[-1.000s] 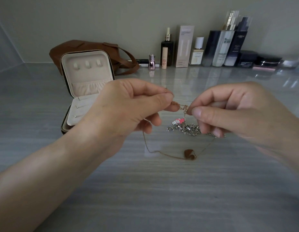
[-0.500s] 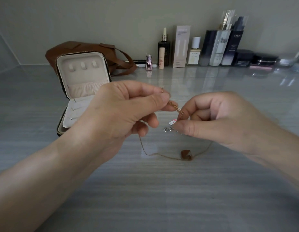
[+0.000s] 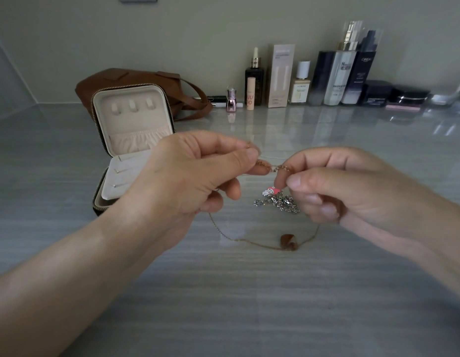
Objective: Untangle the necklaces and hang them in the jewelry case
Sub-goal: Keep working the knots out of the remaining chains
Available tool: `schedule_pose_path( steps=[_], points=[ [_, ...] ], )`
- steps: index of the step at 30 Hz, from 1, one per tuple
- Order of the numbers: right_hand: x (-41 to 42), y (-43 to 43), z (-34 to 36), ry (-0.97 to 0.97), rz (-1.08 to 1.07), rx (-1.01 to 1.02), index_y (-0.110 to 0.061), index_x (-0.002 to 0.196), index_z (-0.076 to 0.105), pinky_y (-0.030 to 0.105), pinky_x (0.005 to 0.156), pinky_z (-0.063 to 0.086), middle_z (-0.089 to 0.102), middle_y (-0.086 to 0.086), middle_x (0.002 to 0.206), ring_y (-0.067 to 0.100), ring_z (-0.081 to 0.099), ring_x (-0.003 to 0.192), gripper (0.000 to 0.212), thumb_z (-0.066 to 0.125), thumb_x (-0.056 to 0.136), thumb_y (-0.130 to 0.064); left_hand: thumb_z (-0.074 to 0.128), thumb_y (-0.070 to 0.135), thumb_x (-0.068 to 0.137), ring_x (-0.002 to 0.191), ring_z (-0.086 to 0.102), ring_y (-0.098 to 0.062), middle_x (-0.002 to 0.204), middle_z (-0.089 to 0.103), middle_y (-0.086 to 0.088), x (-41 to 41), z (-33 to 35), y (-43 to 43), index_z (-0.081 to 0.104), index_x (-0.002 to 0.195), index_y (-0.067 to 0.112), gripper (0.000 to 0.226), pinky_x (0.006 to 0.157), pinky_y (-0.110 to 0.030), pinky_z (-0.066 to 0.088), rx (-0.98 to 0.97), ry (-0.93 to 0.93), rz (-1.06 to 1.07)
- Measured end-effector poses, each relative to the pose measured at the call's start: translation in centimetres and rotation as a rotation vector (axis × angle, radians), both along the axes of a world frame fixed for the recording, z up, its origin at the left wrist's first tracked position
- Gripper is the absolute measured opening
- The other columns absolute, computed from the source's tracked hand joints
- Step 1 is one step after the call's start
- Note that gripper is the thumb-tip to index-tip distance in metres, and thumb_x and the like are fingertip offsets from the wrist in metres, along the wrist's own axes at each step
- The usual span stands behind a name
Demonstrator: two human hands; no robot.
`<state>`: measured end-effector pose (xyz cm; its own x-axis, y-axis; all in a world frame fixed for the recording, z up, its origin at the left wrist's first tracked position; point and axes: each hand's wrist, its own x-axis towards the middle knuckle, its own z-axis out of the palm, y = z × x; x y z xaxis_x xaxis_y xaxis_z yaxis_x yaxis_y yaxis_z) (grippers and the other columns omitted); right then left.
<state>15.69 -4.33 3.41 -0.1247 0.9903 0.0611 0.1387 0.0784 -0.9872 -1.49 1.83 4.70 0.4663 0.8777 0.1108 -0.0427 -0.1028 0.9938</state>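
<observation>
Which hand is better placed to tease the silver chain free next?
Likely the right hand: its curled fingers sit beside the silver chain, while the left hand pinches the gold chain farther away.

The grey table (image 3: 223,305) carries an open jewelry case (image 3: 131,117) left of the fingers (image 3: 308,180), a brown pendant (image 3: 288,242) just below them, and a bag (image 3: 136,77) and bottles (image 3: 337,78) far beyond.

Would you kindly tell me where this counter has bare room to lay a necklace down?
Bare counter lies nearer you than the gold necklace, and left of the jewelry case. A strip runs between the bottles and the left hand and right hand. Crowded: below the hands, where the silver chain lies.
</observation>
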Motion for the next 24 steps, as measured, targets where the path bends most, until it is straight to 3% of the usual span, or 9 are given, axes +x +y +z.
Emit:
schedule_pose_path(
  steps=[8,11,15,20,24],
  points=[
    [-0.18,0.28,-0.14,0.071,-0.031,-0.051,-0.02,0.066,0.073,0.022,0.041,0.015,0.034,-0.006,0.044,0.007,0.023,0.04,0.021,0.055,0.075,-0.025,0.068,0.025,0.057,0.037,0.041,-0.006,0.073,0.073,-0.006,-0.02,0.02,-0.03,0.067,0.075,0.009,0.024,0.032,-0.011,0.025,0.011,-0.002,-0.009],
    [-0.36,0.22,-0.04,0.092,-0.056,-0.067,-0.018,0.061,0.071,0.021,0.041,0.016,0.033,-0.005,0.042,0.008,0.023,0.038,0.018,0.065,0.077,-0.024,0.068,0.026,0.057,0.038,0.04,-0.007,0.073,0.074,-0.006,0.02,0.03,-0.04,0.068,0.075,0.009,0.025,0.033,-0.011,0.024,0.024,0.001,-0.007],
    [-0.51,0.19,-0.22,0.129,-0.139,-0.107,-0.014,0.058,0.069,0.015,0.038,0.015,0.031,-0.002,0.035,0.007,0.018,0.03,0.034,0.053,0.082,-0.031,0.069,0.025,0.059,0.039,0.039,-0.007,0.072,0.074,-0.007,-0.05,-0.03,-0.19,0.068,0.073,0.012,0.019,0.034,-0.012,0.026,0.065,0.008,-0.005],
    [-0.65,0.09,-0.21,0.071,-0.171,-0.115,-0.012,0.064,0.063,0.013,0.033,0.016,0.037,0.003,0.032,0.01,0.019,0.027,0.032,0.058,0.068,-0.043,0.07,0.027,0.06,0.04,0.041,-0.006,0.07,0.073,-0.005,-0.09,-0.17,-0.24,0.071,0.069,0.017,0.013,0.037,-0.015,0.029,0.113,0.021,-0.005],
    [-0.83,-0.28,0.18,0.05,-0.083,-0.088,-0.022,0.069,0.067,0.014,0.033,0.019,0.042,0.001,0.036,0.009,0.024,0.031,0.025,0.066,0.06,-0.046,0.069,0.028,0.057,0.039,0.04,-0.007,0.069,0.073,-0.006,-0.08,-0.23,-0.13,0.071,0.07,0.016,0.018,0.036,-0.014,0.028,0.122,0.001,0.001]
  ],
)
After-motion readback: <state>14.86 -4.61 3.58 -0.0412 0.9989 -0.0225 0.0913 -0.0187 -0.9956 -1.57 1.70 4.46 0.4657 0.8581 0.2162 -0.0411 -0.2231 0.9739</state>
